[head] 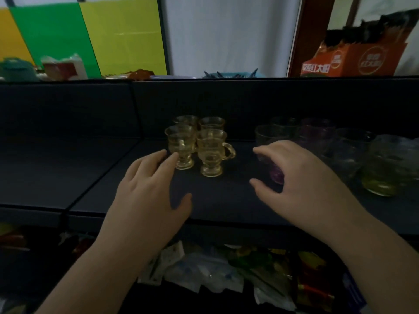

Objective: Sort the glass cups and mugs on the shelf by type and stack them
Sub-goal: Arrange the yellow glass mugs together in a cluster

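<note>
Several amber footed glass mugs [210, 152] stand grouped in the middle of a dark shelf [217, 205], apparently stacked in pairs. My left hand [149, 191] hovers just left of the front-left amber mug [181, 147], fingers spread, fingertips near its stem, holding nothing. My right hand [297, 180] reaches over a purple-tinted glass cup [275, 172] at the right, fingers apart and curved around it; whether it touches is unclear. More tinted cups [317, 132] stand behind, and a greenish glass cup [385, 168] at far right.
The shelf's dark back wall [226, 100] rises behind the glasses. Above it sit an orange carton [353, 60], a blue basket [235, 74] and a green pot [18, 69]. Plastic bags and packets [215, 273] fill the level below the shelf.
</note>
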The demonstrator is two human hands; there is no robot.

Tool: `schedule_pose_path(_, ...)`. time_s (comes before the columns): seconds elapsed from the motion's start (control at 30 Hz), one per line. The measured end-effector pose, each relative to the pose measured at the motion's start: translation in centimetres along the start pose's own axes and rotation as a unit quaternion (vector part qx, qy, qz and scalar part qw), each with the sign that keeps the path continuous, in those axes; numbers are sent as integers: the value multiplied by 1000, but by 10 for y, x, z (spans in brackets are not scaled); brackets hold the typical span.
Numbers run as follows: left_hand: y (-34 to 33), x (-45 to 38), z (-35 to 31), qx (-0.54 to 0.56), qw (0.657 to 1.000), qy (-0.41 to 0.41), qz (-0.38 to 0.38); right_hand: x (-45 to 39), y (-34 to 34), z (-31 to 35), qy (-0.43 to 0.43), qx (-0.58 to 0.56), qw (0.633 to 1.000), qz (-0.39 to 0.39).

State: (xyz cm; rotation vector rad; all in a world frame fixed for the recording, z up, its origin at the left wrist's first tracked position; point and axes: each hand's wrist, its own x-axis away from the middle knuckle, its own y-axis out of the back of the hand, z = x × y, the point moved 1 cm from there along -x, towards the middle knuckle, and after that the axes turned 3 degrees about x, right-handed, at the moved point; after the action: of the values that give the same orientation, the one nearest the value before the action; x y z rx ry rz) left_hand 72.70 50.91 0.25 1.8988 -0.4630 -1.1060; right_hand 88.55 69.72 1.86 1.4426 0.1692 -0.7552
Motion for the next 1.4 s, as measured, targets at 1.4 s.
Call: schedule_pose_path(1.4, -41, -136, 114, 333, 925, -10, 181, -124, -76, 39, -129, -31, 986, 96)
